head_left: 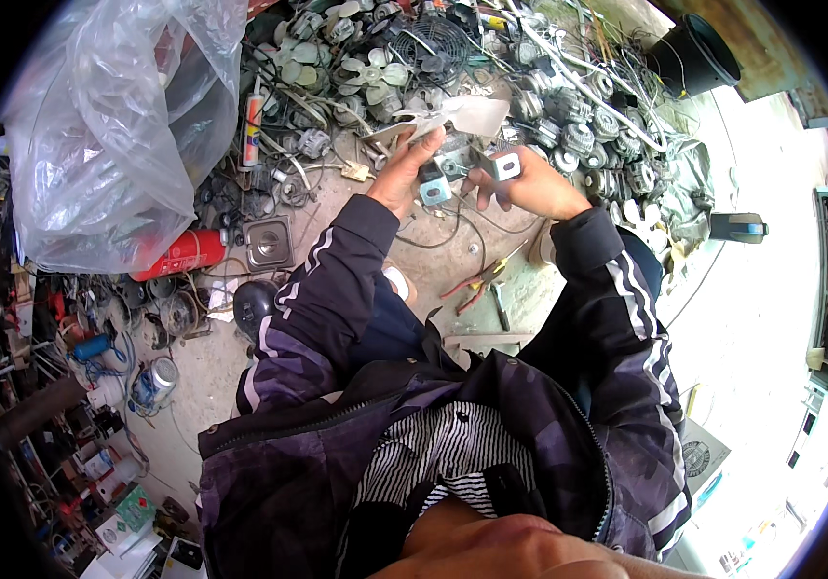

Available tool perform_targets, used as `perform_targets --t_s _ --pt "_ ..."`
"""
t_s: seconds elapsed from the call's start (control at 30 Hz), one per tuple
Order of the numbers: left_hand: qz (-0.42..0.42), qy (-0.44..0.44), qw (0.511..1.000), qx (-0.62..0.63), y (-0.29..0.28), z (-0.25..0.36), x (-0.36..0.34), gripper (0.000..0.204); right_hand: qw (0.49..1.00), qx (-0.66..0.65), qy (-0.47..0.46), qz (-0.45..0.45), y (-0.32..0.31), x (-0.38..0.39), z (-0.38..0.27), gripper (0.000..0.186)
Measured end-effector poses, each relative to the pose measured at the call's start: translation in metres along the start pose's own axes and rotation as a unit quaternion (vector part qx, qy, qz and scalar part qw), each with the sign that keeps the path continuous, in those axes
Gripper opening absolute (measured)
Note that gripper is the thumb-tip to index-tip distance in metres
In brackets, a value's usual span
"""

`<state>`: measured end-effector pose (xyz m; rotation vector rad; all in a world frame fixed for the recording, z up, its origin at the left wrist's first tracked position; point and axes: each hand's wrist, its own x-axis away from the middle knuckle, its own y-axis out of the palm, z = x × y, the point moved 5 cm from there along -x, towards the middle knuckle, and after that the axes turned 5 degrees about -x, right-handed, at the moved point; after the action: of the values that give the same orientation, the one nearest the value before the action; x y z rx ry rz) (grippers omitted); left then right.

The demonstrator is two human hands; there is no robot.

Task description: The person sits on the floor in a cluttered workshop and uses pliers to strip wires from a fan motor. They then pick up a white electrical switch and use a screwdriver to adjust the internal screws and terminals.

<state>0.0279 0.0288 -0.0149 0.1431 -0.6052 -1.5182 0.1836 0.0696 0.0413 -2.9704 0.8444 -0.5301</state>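
Above the floor in front of me, my left hand (400, 176) is closed around a small fan motor (453, 162). Pale fan blades (476, 115) spread from its far side. Two light metal mounting brackets with holes stick out toward me; one bracket (435, 190) is near my left fingers. The other bracket (505, 167) lies against my right hand (541, 185), whose curled fingers grip the motor's right side. Exactly what the right fingertips pinch is partly hidden. Below the hands, red-handled pliers (476, 281) and a small dark-handled tool (501, 307) lie on the floor.
A heap of motors, fans and cables (568, 121) spreads beyond my hands. At the left are a big clear plastic bag (110, 145), a red cylinder (182, 254), a metal pan (269, 241) and a sealant tube (253, 127). A black bucket (693, 56) stands far right.
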Motion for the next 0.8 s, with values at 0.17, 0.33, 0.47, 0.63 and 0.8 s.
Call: perform_targets --t_s 0.17,0.33,0.47,0.63,0.8 --pt "-0.005 -0.049 0.998 0.039 -0.002 -0.008 -0.004 0.055 0.995 -0.103 -0.004 -0.017 0.001 0.006 -0.004 0.03" --pt "-0.006 -0.047 0.994 0.096 -0.002 -0.008 -0.006 0.055 0.986 -0.168 -0.005 -0.012 0.018 -0.003 0.016 0.03" --pt "-0.001 -0.045 0.99 0.13 0.001 -0.011 -0.006 0.054 0.971 -0.238 -0.027 -0.006 0.035 -0.011 0.026 0.032" --pt "-0.024 -0.044 0.993 0.111 -0.002 -0.012 -0.005 0.052 0.961 -0.273 -0.02 0.033 0.044 -0.012 0.029 0.029" --pt "0.016 -0.027 0.999 0.028 0.002 -0.003 0.0 0.057 0.989 -0.144 0.01 0.018 0.02 -0.007 0.018 0.029"
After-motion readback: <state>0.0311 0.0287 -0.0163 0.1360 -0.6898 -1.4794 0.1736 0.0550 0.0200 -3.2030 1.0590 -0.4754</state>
